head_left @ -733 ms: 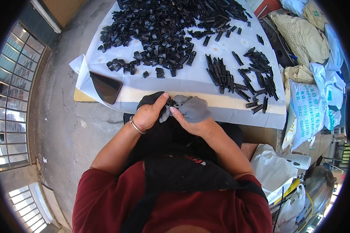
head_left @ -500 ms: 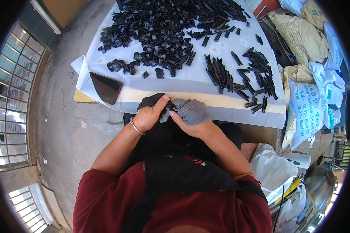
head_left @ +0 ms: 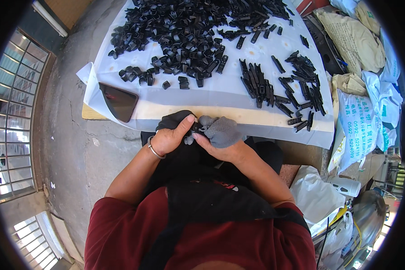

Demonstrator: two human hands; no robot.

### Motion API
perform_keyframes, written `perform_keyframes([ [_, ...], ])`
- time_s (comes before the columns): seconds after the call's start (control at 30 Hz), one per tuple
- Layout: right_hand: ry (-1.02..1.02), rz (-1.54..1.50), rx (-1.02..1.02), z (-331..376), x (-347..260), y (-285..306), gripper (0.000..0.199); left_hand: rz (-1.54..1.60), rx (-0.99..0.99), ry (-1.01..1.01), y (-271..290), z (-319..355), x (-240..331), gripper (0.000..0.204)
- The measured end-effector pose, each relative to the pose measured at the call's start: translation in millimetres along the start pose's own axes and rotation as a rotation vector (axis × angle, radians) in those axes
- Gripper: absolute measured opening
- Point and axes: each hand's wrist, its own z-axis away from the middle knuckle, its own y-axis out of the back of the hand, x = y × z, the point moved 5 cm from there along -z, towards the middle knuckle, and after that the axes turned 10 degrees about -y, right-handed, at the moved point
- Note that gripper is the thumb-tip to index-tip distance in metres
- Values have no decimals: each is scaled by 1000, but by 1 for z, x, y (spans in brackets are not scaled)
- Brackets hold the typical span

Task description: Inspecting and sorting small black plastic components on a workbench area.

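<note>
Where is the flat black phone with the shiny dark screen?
In the head view, the flat black phone lies on the white table cover's left edge, left of the big pile of black plastic pieces.

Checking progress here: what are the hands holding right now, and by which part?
Both hands, left hand and right hand, pinch a small black part between the fingertips; exact grip point is hidden.

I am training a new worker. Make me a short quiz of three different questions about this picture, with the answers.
1. True or false: the phone lies left of the big heap of black parts.
2. Where do the left hand and right hand meet: A) over the heap, B) at the table's near edge, C) by the sacks?
3. Which hand's wrist bears a bracelet?

Key: 1 true; 2 B; 3 left.
</note>
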Motion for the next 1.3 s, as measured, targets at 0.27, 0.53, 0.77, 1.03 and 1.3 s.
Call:
perform_keyframes([
  [0.27,0,-16,2,-1,5,-3,30,-48,67,54,-1,-2,11,40],
  [0.53,-94,-66,45,17,10,17,29,-143,94,68,0,3,23,41],
  [0.77,13,16,167,27,-5,27,26,-228,16,-9,-7,4,46,37],
  [1.03,66,191,140,31,-17,30,28,-391,-38,-92,-10,4,56,34],
  [1.3,71,341,185,34,-36,49,30,-318,5,-194,-13,8,80,33],
])
